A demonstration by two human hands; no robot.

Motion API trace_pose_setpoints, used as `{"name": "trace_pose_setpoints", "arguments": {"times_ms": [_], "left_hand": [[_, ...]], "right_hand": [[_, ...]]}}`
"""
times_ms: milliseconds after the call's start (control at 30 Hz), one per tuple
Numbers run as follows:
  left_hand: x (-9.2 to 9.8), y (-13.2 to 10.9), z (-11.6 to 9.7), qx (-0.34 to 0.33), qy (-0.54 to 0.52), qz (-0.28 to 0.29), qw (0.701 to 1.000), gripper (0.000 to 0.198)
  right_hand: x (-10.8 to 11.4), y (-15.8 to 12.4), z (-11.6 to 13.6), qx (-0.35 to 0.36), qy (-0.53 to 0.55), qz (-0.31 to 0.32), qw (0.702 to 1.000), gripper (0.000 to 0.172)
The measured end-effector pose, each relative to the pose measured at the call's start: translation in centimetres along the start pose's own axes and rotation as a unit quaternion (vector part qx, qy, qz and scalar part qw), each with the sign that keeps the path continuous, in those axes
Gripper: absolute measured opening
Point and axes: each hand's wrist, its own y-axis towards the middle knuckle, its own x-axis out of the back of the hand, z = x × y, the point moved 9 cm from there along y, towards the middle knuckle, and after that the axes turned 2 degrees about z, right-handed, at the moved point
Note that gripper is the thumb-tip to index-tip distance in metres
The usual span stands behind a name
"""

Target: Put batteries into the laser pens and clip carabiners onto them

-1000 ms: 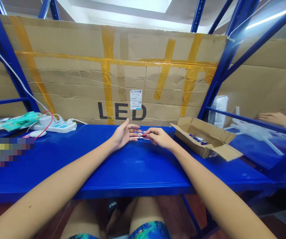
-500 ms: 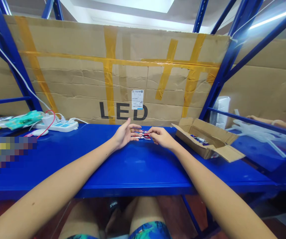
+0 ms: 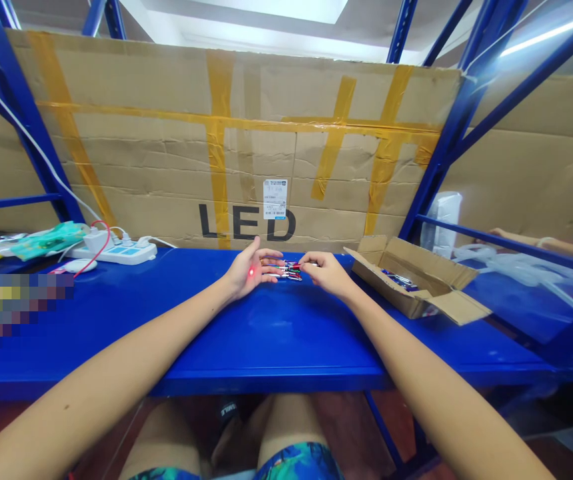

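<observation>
Shifting a little to the right since the earlier frame, the right hand [image 3: 329,275] is narrowing around the right end of a small cluster of slim red-and-silver parts [image 3: 286,269], with its fingers curling in, though I cannot tell whether it is gripping them. The left hand [image 3: 249,273] is staying open with its fingers spread, their tips reaching toward the cluster's left end, and a red spot of light is now showing on its palm. The parts are lying between both hands on a blue steel desk [image 3: 266,333], too small to identify exactly.

Beyond the right hand, an open cardboard box [image 3: 416,283] is sitting on the desk with its flaps folded outward and small blue-and-silver items [image 3: 397,277] lying inside. Toward the left, a white power strip [image 3: 116,252] is standing near a white computer mouse [image 3: 74,265], a red cable [image 3: 99,243] and a green plastic bag [image 3: 49,239]. A taped cardboard sheet printed "LED" [image 3: 246,223] is leaning behind the desk against the blue rack. At far right, a co-worker's arm [image 3: 541,240] is reaching behind the rack's rail, beyond clear plastic pieces [image 3: 516,260].
</observation>
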Motion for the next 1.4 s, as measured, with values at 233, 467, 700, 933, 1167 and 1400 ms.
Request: {"name": "trace_pose_setpoints", "arguments": {"times_ms": [233, 467, 700, 933, 1167, 1400], "left_hand": [[-0.1, -0.1, -0.2, 0.005, -0.027, 0.004, 1.000, 0.068], [-0.2, -0.3, -0.8, -0.010, -0.056, 0.004, 0.998, 0.069], [-0.5, -0.3, -0.8, -0.008, -0.057, 0.014, 0.998, 0.070], [-0.4, -0.3, -0.9, -0.010, -0.062, 0.015, 0.998, 0.070], [-0.7, -0.4, -0.9, -0.009, -0.063, 0.024, 0.998, 0.071], [-0.8, -0.5, -1.0, -0.007, -0.066, 0.027, 0.997, 0.069]], "right_hand": [[-0.1, -0.1, 0.2, 0.002, -0.007, 0.007, 1.000, 0.021], [0.2, 0.0, 0.1, 0.009, -0.001, 0.000, 1.000, 0.020], [0.2, -0.1, 0.3, 0.012, 0.000, -0.002, 1.000, 0.019], [0.3, -0.1, 0.2, 0.009, 0.000, -0.001, 1.000, 0.021], [0.0, -0.1, 0.2, 0.009, -0.001, 0.005, 1.000, 0.021], [0.0, -0.2, 0.2, 0.004, -0.001, 0.009, 1.000, 0.023]]}}
